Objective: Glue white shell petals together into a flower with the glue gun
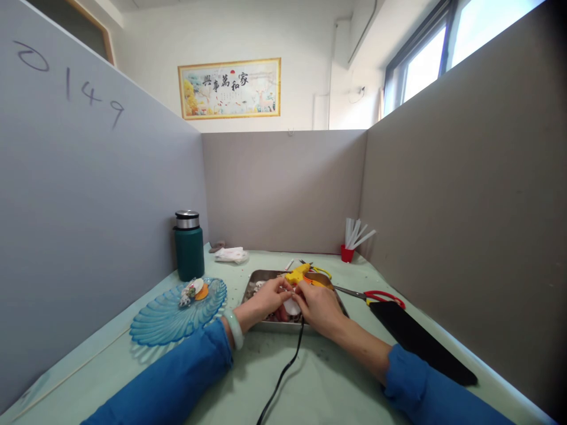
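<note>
Both my hands meet over a metal tray (257, 277) of small shells in the middle of the table. My left hand (266, 301) and my right hand (319, 307) pinch a small white shell (291, 306) between their fingertips. Just behind my fingers a yellow glue gun (297, 273) rests on the tray. Its black cord (283, 372) runs toward me between my blue sleeves. A pale bangle sits on my left wrist.
A blue glass shell-shaped plate (163, 321) with a few shells lies at left, a green flask (189, 247) behind it. Red-handled scissors (376, 294) and a flat black object (420, 342) lie at right. A red cup of white sticks (348, 252) stands at the back. Grey partitions enclose the table.
</note>
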The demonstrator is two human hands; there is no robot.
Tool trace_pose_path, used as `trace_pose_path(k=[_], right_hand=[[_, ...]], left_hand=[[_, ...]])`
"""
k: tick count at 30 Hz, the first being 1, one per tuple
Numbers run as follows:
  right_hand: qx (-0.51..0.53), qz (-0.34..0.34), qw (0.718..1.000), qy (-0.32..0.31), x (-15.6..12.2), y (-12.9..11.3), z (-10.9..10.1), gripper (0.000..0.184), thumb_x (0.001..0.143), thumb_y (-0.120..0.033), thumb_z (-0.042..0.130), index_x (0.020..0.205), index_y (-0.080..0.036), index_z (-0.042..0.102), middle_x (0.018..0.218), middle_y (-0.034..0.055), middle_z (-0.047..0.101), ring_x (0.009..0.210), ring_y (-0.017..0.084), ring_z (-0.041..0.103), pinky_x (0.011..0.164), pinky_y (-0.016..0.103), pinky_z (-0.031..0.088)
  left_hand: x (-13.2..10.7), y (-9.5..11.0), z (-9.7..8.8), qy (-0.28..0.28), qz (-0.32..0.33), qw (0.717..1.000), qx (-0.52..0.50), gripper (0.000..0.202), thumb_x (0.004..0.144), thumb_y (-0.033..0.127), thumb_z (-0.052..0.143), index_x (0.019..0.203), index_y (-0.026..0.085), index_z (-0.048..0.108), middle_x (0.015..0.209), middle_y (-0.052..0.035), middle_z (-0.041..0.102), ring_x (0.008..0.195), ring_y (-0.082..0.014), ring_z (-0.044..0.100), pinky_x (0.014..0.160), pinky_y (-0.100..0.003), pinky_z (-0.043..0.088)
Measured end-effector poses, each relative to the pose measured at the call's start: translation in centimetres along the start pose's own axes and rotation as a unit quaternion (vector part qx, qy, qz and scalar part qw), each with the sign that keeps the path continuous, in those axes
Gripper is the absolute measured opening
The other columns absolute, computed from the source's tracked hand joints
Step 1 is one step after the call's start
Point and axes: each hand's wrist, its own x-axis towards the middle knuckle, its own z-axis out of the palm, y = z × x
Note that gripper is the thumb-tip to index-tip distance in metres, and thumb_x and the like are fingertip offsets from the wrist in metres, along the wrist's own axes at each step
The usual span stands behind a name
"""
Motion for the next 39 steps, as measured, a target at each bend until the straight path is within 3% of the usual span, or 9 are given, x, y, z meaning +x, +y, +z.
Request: trace_pose_path(k=[12,39], right_hand=[[-0.003,-0.003,1.0,0.003,-0.03,-0.04,-0.17,0.024,0.086,-0.037,0.038,0.082,-0.021,0.054,0.075,0.0013,0.063,0.069,0.014,0.056,0.057,0.024,0.025],[0.002,-0.01,1.0,0.005,-0.06,-0.03,-0.2,0.023,0.086,-0.037,0.038,0.082,-0.021,0.055,0.074,0.0005,0.063,0.069,0.015,0.057,0.057,0.024,0.026]], left_hand=[[-0.51,1.09,0.07,0.004,-0.01,1.0,-0.007,0.02,0.076,0.03,0.048,0.089,0.015,0.047,0.038,0.0031,0.05,0.035,-0.0141,0.052,0.033,-0.016,0.03],[-0.12,0.19,-0.13,0.001,-0.01,1.0,0.014,0.025,0.076,0.034,0.049,0.091,0.014,0.049,0.037,0.0028,0.05,0.034,-0.0128,0.05,0.033,-0.016,0.029]])
